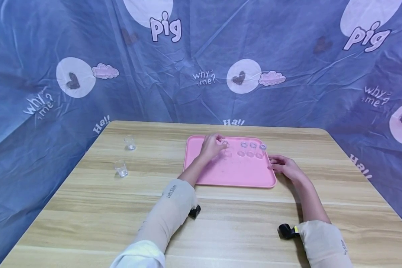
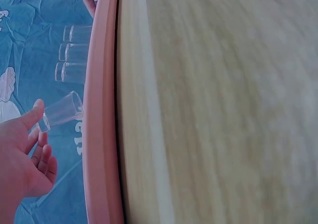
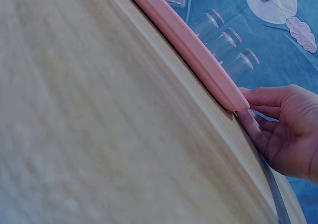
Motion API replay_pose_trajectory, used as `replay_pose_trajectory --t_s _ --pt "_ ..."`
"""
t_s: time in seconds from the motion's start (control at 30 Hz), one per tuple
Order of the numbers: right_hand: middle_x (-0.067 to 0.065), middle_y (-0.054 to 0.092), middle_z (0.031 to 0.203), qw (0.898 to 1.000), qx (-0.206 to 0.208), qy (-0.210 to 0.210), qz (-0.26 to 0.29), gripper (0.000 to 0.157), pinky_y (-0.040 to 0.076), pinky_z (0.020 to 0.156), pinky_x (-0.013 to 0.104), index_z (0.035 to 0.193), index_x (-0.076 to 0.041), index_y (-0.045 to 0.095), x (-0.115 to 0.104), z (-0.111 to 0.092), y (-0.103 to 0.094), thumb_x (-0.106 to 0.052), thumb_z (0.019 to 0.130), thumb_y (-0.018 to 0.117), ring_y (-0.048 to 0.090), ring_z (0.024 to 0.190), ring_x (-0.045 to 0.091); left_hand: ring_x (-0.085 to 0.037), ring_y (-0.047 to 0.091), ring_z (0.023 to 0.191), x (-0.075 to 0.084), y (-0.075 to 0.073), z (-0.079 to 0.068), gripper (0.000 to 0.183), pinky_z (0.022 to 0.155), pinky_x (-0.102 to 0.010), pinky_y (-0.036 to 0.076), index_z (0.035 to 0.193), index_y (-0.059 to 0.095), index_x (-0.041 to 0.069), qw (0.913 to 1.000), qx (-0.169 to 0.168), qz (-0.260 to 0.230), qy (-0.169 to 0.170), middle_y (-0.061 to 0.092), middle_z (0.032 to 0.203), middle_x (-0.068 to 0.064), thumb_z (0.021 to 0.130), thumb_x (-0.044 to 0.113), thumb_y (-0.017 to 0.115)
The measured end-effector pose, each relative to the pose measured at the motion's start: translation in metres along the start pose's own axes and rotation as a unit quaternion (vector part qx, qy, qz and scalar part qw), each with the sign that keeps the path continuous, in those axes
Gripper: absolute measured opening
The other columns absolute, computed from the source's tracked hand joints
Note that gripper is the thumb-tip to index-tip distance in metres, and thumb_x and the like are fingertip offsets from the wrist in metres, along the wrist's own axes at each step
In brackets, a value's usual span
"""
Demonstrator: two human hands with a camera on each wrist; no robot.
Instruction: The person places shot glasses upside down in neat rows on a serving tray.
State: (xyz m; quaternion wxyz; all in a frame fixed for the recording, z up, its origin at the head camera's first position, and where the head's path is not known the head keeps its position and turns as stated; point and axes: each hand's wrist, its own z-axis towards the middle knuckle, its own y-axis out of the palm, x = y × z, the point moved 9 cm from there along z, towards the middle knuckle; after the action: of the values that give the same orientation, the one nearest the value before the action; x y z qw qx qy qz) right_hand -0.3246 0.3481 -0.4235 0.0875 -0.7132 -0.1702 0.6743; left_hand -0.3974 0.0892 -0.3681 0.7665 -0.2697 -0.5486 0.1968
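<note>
My left hand [image 1: 212,147] pinches a small clear cup [image 2: 63,110] between thumb and fingers, over the far middle of the pink tray [image 1: 234,173]. The cup is tilted, its wider end toward the tray and its narrower end at the fingertips. Whether it touches the tray is unclear. To its right, a row of 3 clear cups [image 1: 251,149] stands on the tray. At the tray's right edge, my right hand [image 1: 288,168] holds the rim between thumb and fingers, as the right wrist view shows [image 3: 290,127].
Two more clear cups, a farther cup [image 1: 129,143] and a nearer cup [image 1: 121,169], stand on the left part of the wooden table [image 1: 87,208]. A blue printed cloth [image 1: 194,100] hangs behind the table's far edge.
</note>
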Motion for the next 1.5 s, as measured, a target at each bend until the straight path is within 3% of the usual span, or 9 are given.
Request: replay_pose_trajectory --t_s 0.27,0.47,0.73,1.07,1.33,1.5 --pt "0.011 0.055 0.099 1.000 0.005 -0.001 -0.011 0.051 0.049 0.071 0.022 0.131 0.014 0.036 -0.001 0.000 -0.002 -0.004 0.089 0.057 0.056 0.079 0.004 -0.017 0.051 0.096 0.003 0.011 0.005 0.026 0.082 -0.023 0.039 0.097 0.069 0.007 0.9984 0.019 -0.052 0.006 0.065 0.092 -0.001 0.073 0.014 0.077" --pt "0.013 0.056 0.101 1.000 0.002 0.004 -0.009 0.053 0.049 0.071 0.022 0.132 0.013 0.035 -0.002 0.000 0.000 -0.005 0.088 0.059 0.056 0.080 0.003 -0.016 0.052 0.096 0.005 0.021 0.006 0.023 0.084 -0.022 0.038 0.093 0.070 0.010 0.9989 0.008 -0.046 -0.001 0.066 0.092 0.000 0.072 0.014 0.078" --pt "0.012 0.056 0.100 1.000 0.003 0.005 -0.007 0.052 0.050 0.071 0.022 0.132 0.013 0.036 0.000 0.001 0.001 -0.004 0.088 0.059 0.056 0.079 0.004 -0.019 0.047 0.109 0.008 0.031 0.008 0.023 0.094 -0.025 0.032 0.096 0.070 0.012 0.9992 -0.007 -0.038 -0.013 0.064 0.102 -0.001 0.074 0.016 0.077" --pt "0.007 0.057 0.097 1.000 0.005 0.004 -0.007 0.053 0.050 0.071 0.021 0.131 0.013 0.037 0.002 0.000 0.001 -0.005 0.087 0.060 0.057 0.079 0.004 -0.016 0.050 0.104 0.008 0.037 0.008 0.026 0.091 -0.024 0.035 0.098 0.070 0.014 0.9977 -0.007 -0.052 -0.043 0.065 0.096 0.003 0.073 0.015 0.078" --pt "0.015 0.055 0.102 1.000 0.002 0.002 -0.003 0.053 0.050 0.071 0.021 0.132 0.014 0.035 0.000 -0.001 0.001 -0.003 0.088 0.058 0.056 0.079 0.004 -0.015 0.046 0.106 0.010 0.038 0.007 0.029 0.089 -0.025 0.036 0.102 0.070 0.016 0.9980 -0.011 -0.045 -0.043 0.062 0.098 0.004 0.074 0.016 0.077" --pt "0.013 0.056 0.101 1.000 0.001 0.002 -0.004 0.052 0.049 0.071 0.021 0.132 0.014 0.035 0.001 -0.001 0.001 -0.003 0.088 0.058 0.056 0.079 0.004 -0.015 0.046 0.104 0.012 0.032 0.004 0.033 0.084 -0.025 0.038 0.105 0.068 0.017 0.9989 -0.012 -0.037 -0.028 0.060 0.098 0.003 0.073 0.020 0.078"
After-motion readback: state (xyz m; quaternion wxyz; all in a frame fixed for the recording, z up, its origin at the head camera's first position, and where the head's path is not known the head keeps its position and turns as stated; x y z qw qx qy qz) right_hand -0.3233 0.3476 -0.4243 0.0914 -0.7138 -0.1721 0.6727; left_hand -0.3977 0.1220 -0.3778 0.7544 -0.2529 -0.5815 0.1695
